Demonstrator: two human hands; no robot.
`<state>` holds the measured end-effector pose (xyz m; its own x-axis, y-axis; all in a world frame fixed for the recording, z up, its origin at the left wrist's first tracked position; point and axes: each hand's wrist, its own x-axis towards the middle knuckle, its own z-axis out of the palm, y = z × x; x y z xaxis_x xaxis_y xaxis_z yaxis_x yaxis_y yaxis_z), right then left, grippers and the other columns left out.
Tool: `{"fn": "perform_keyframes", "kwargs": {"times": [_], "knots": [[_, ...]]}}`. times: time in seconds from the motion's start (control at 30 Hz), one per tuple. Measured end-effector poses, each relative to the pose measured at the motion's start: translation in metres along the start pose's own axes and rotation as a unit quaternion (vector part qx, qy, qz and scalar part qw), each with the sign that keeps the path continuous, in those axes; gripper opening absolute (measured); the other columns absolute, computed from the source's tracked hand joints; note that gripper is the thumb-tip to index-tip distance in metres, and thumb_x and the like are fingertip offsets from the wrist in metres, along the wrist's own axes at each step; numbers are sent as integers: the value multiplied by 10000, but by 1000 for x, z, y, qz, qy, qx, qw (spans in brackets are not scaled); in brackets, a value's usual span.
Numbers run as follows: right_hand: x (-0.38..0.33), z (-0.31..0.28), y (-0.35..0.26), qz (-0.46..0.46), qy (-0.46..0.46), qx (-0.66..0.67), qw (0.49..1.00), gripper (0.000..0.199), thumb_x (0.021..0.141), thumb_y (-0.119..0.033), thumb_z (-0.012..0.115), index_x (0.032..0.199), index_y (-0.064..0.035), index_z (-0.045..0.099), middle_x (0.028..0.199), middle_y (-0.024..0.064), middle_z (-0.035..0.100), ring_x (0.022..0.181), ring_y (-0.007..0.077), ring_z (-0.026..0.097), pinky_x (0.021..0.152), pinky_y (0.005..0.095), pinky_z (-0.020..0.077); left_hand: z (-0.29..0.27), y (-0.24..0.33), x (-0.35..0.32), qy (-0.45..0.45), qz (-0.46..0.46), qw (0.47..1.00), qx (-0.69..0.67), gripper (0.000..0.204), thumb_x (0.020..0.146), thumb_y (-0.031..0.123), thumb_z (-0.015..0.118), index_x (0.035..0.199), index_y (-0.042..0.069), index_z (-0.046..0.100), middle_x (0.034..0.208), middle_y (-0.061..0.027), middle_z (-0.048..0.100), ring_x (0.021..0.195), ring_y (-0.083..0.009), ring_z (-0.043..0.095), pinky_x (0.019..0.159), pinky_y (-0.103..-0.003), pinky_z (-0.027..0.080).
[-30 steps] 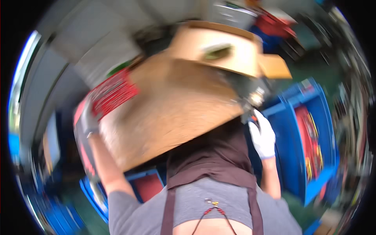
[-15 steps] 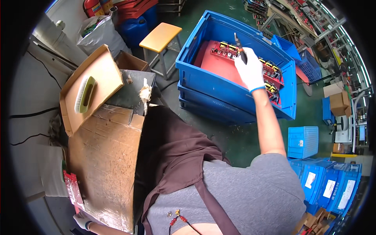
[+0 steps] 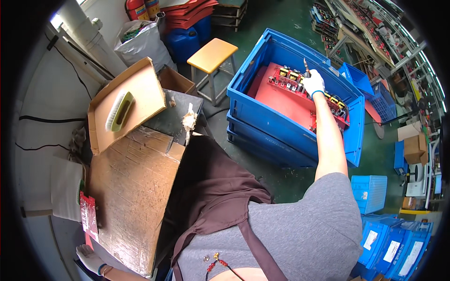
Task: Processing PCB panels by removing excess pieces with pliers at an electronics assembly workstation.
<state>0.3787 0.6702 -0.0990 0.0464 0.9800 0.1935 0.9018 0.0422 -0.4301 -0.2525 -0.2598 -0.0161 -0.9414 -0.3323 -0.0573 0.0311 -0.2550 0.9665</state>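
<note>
At the far left, low in the view, the left hand in a white glove sits at the corner of a large sheet of brown cardboard that covers the work surface; it touches the cardboard's lower edge, but whether its fingers are closed on anything I cannot tell. Just above it a small red circuit board lies at the cardboard's left edge. Further up, an open cardboard tray holds 1 pale green brush, and a yellow-topped stool stands beside the stack of blue crates. Moving right, the gloved right hand reaches into the top crate, fingers pressed together around a slim metal tool — probably a driver or iron, too small to tell — with its lower end at the components along the far edge of a large red circuit board lying flat in the crate. To do this well, I judge, the tool should stay upright on 1 component, pressure kept light so the board does not slide — and the long reach argues for bracing the forearm on the crate rim. More blue bins stand at lower right.
</note>
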Motion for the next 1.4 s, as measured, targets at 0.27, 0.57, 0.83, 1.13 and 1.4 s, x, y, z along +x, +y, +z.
{"fn": "perform_keyframes", "kwargs": {"times": [0.27,0.57,0.83,1.13,1.4], "knots": [[-61,-104,-105,-186,97,40,977,421,879,-97,711,1294,-99,639,1063,195,748,914,338,764,838,424,588,8,15,-37,-79,59,994,41,438,1086,268,559,1454,32,586,1412,-144,573,1313,-300,568,1127,-420,489],[-231,-183,-266,-410,-86,292,860,357,900,71,665,1234,-44,614,927,90,686,724,140,699,672,297,562,198,20,-213,-274,113,950,98,373,1114,261,540,1365,2,639,1196,-86,715,1028,-164,692,921,-308,555],[-381,-90,-382,-671,-46,327,664,481,702,64,761,1153,-74,667,1033,152,698,953,374,694,850,440,566,291,-4,-260,-465,245,787,322,592,1018,409,608,1438,-3,539,1293,-230,701,1202,-307,683,1043,-389,507],[-444,-74,-385,-720,-178,336,580,488,719,7,812,1180,-49,660,1034,154,681,956,360,680,847,426,561,255,-43,-271,-436,72,894,81,391,950,200,738,1246,-34,638,1053,-45,694,979,-106,636,908,-294,546],[-385,-114,-377,-662,-85,292,685,428,834,60,726,1243,-44,652,1094,175,674,982,316,714,880,377,572,241,-28,-303,-427,130,887,117,323,956,109,719,1255,6,653,1063,-25,673,987,-79,621,926,-268,535]]}}
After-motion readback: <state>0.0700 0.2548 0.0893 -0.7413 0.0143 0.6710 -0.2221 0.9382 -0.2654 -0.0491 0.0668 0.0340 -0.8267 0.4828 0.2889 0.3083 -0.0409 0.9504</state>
